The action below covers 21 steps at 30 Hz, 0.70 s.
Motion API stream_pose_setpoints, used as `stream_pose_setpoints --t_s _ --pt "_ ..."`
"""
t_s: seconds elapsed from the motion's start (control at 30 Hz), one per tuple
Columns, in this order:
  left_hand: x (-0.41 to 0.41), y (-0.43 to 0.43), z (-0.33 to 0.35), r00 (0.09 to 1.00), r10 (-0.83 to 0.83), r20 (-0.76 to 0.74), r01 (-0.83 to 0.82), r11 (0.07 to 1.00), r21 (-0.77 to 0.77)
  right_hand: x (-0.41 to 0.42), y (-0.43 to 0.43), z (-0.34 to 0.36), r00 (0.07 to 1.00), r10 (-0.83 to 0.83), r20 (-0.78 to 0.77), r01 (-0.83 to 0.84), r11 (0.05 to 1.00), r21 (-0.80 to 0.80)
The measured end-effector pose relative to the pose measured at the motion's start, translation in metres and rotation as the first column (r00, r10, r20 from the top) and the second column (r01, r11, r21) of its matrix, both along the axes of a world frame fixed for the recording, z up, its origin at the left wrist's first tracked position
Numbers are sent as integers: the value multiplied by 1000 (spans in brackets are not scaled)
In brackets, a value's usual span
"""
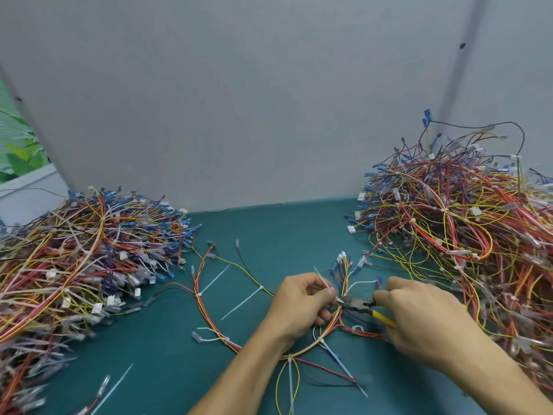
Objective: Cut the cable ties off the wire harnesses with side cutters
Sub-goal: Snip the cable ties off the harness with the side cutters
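**Snipping a tie on the green table**

A wire harness point(206, 313) lies looped on the green table point(269, 229). Over it, the left hand point(299, 301) pinches a white cable tie point(323, 280) with curled fingers. The right hand point(425, 316) grips the side cutters point(359, 304) and their tip touches that tie. Farther back sit two big heaps of wires, the left pile point(83, 259) and the right pile point(463, 223), then a grey wall point(239, 100).

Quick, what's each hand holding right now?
Left hand: pinching a white cable tie on the wire harness.
Right hand: gripping the yellow-handled cutters, tips at that tie.
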State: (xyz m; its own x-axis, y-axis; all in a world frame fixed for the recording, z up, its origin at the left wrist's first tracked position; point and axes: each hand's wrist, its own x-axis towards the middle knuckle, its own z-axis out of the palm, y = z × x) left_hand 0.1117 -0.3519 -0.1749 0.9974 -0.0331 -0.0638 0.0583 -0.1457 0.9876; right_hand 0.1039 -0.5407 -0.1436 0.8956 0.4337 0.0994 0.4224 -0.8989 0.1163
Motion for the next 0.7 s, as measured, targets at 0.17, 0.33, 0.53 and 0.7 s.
stream_pose_setpoints --t_s 0.17,0.33,0.53,0.7 --pt "-1 -1 -1 1000 -8 23 8 1000 7 -1 0 -1 1000 -12 7 12 1000 -12" --pt "-1 -1 -3 999 5 39 -6 1000 15 -2 0 0 1000 -13 11 13 1000 -9" --pt "-1 -1 -3 998 6 55 -8 1000 25 -4 -2 2 999 -30 40 30 1000 2" --pt "-1 -1 -4 998 10 62 -12 1000 28 -3 -2 3 999 -26 32 26 1000 7"
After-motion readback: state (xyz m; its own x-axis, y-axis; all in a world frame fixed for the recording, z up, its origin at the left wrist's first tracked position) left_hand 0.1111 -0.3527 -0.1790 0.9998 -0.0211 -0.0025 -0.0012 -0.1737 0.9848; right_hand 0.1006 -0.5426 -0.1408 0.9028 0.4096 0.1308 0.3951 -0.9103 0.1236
